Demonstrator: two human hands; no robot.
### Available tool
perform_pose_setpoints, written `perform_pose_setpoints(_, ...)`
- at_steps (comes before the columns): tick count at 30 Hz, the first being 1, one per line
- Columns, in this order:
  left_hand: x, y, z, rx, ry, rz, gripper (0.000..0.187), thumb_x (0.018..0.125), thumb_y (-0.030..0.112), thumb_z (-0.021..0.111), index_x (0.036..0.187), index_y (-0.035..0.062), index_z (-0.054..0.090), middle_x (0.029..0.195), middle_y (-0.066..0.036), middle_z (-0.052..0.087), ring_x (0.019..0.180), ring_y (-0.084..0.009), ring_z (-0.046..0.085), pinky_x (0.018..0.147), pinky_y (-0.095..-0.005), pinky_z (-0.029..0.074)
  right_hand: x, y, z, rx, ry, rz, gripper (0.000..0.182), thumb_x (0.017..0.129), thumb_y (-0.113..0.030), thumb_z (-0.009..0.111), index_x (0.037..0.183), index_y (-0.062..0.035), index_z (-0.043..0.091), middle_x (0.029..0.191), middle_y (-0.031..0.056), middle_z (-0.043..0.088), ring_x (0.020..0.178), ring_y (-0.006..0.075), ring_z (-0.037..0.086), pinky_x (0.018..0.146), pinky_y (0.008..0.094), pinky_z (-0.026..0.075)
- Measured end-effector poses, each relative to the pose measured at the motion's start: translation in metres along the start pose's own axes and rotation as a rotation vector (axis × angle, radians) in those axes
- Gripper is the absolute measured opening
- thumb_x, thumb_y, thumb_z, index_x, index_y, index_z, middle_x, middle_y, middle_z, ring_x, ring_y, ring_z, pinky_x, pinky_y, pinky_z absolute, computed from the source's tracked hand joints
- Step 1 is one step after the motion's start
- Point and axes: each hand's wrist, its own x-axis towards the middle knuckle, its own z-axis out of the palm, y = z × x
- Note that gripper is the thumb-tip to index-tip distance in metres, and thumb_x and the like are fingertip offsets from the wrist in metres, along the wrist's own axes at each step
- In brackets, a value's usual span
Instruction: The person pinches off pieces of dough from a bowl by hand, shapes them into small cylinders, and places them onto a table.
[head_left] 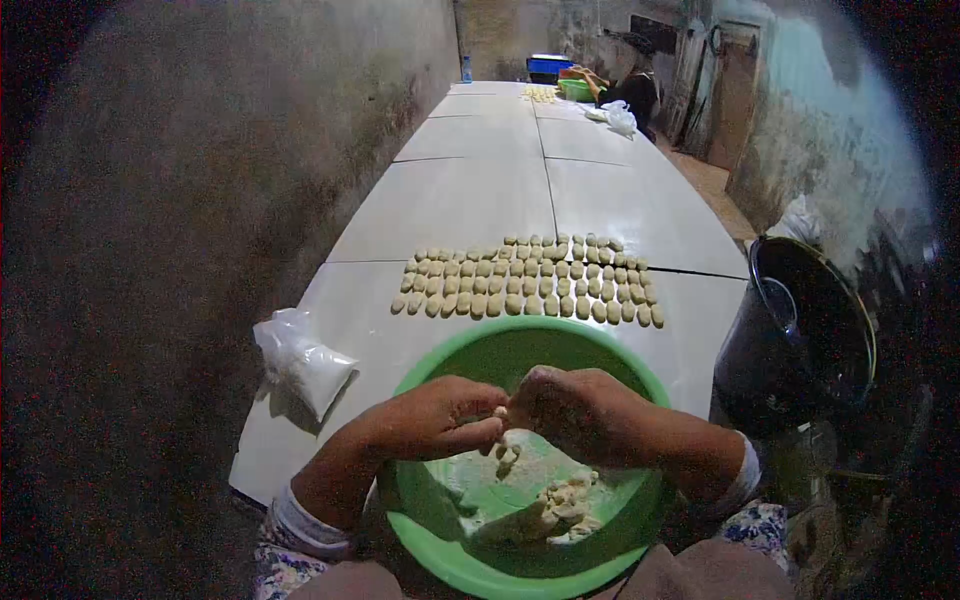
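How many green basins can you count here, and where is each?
2: a large green basin in the foreground, and a distant green basin at the far end of the long white table. Others may be hidden.

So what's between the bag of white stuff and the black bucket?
In the head view, the green bowl is between them, with the left hand and right hand over it. Rows of dough pieces lie just past its far rim.

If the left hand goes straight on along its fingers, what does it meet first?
Most likely the right hand, directly ahead of the left hand; whether they already touch is unclear.
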Motion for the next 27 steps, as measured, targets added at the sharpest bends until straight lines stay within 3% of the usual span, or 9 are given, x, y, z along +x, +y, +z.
perform_pose_setpoints(6, -0.001, -0.003, 0.004, -0.212, -0.118, -0.048, 0.041, 0.097, 0.036, 0.041, 0.097, -0.0028, 0.054, 0.078, -0.011, 0.061, 0.071, -0.0201, 0.059, 0.067, -0.0333, 0.048, -0.002, 0.001, -0.001, -0.045, 0.030, -0.101, 0.010, 0.088, -0.009, 0.051, 0.095, -0.0023, 0.052, 0.085, 0.0220, 0.060, 0.085, 0.0418, 0.060, 0.071, 0.0460, 0.049)
perform_pose_setpoints(9, -0.001, -0.004, 0.002, -0.216, -0.116, -0.001, 0.039, 0.100, 0.032, 0.035, 0.095, -0.0020, 0.054, 0.078, -0.011, 0.060, 0.073, -0.0206, 0.058, 0.070, -0.0330, 0.047, 0.000, 0.011, -0.001, -0.102, -0.017, -0.100, 0.017, 0.086, -0.009, 0.053, 0.102, -0.0034, 0.051, 0.089, 0.0220, 0.059, 0.086, 0.0427, 0.060, 0.072, 0.0472, 0.049)
perform_pose_setpoints(11, 0.001, -0.005, 0.004, -0.248, -0.105, 0.009, 0.036, 0.102, 0.027, 0.032, 0.093, -0.0003, 0.053, 0.079, -0.010, 0.059, 0.074, -0.0197, 0.057, 0.072, -0.0324, 0.046, 0.001, 0.022, 0.003, -0.105, 0.061, -0.259, 0.029, 0.085, -0.012, 0.056, 0.113, -0.0059, 0.048, 0.095, 0.0217, 0.057, 0.085, 0.0429, 0.059, 0.073, 0.0468, 0.050)
perform_pose_setpoints(15, 0.001, -0.007, 0.012, -0.280, -0.135, 0.092, 0.037, 0.102, 0.031, 0.034, 0.091, 0.0010, 0.053, 0.079, -0.009, 0.058, 0.073, -0.0183, 0.056, 0.071, -0.0325, 0.046, -0.006, -0.006, 0.002, -0.243, -0.058, -0.317, 0.025, 0.085, -0.016, 0.062, 0.106, -0.0075, 0.052, 0.091, 0.0138, 0.055, 0.081, 0.0355, 0.061, 0.065, 0.0419, 0.052)
perform_pose_setpoints(16, 0.001, -0.006, 0.011, -0.280, -0.146, 0.095, 0.037, 0.102, 0.031, 0.034, 0.091, 0.0010, 0.053, 0.079, -0.009, 0.058, 0.073, -0.0183, 0.056, 0.071, -0.0325, 0.046, -0.007, -0.006, 0.000, -0.244, -0.050, -0.310, 0.025, 0.085, -0.016, 0.062, 0.106, -0.0075, 0.052, 0.091, 0.0138, 0.055, 0.081, 0.0355, 0.061, 0.065, 0.0419, 0.052)
perform_pose_setpoints(18, -0.002, -0.002, 0.009, -0.198, -0.194, 0.060, 0.038, 0.101, 0.034, 0.036, 0.096, 0.0008, 0.054, 0.081, -0.010, 0.059, 0.075, -0.0195, 0.058, 0.073, -0.0326, 0.047, -0.010, -0.005, -0.002, -0.390, -0.144, -0.393, 0.022, 0.092, -0.016, 0.047, 0.110, -0.0036, 0.048, 0.092, 0.0177, 0.054, 0.083, 0.0361, 0.061, 0.067, 0.0437, 0.053)
perform_pose_setpoints(22, -0.005, 0.011, 0.009, -0.143, -0.266, -0.044, 0.042, 0.100, 0.038, 0.039, 0.101, -0.0004, 0.055, 0.081, -0.011, 0.060, 0.073, -0.0210, 0.058, 0.070, -0.0339, 0.047, -0.013, -0.006, 0.002, -0.434, -0.226, -0.321, 0.022, 0.086, -0.019, 0.052, 0.102, -0.0042, 0.052, 0.090, 0.0180, 0.054, 0.081, 0.0364, 0.061, 0.065, 0.0454, 0.052)
perform_pose_setpoints(23, -0.004, 0.009, 0.007, -0.101, -0.299, -0.057, 0.042, 0.099, 0.038, 0.040, 0.103, -0.0008, 0.055, 0.082, -0.012, 0.061, 0.073, -0.0207, 0.058, 0.069, -0.0339, 0.047, -0.013, 0.003, 0.007, -0.391, -0.155, -0.446, 0.034, 0.081, -0.017, 0.057, 0.114, -0.0082, 0.052, 0.088, 0.0187, 0.057, 0.079, 0.0371, 0.062, 0.064, 0.0466, 0.052)
perform_pose_setpoints(27, 0.000, -0.006, 0.008, -0.151, -0.398, -0.212, 0.043, 0.098, 0.039, 0.041, 0.102, -0.0008, 0.056, 0.080, -0.010, 0.060, 0.074, -0.0181, 0.057, 0.069, -0.0342, 0.047, -0.015, 0.008, 0.008, -0.355, -0.323, -0.331, 0.058, 0.077, -0.013, 0.059, 0.133, -0.0200, 0.045, 0.077, 0.0176, 0.062, 0.066, 0.0396, 0.062, 0.057, 0.0484, 0.051)
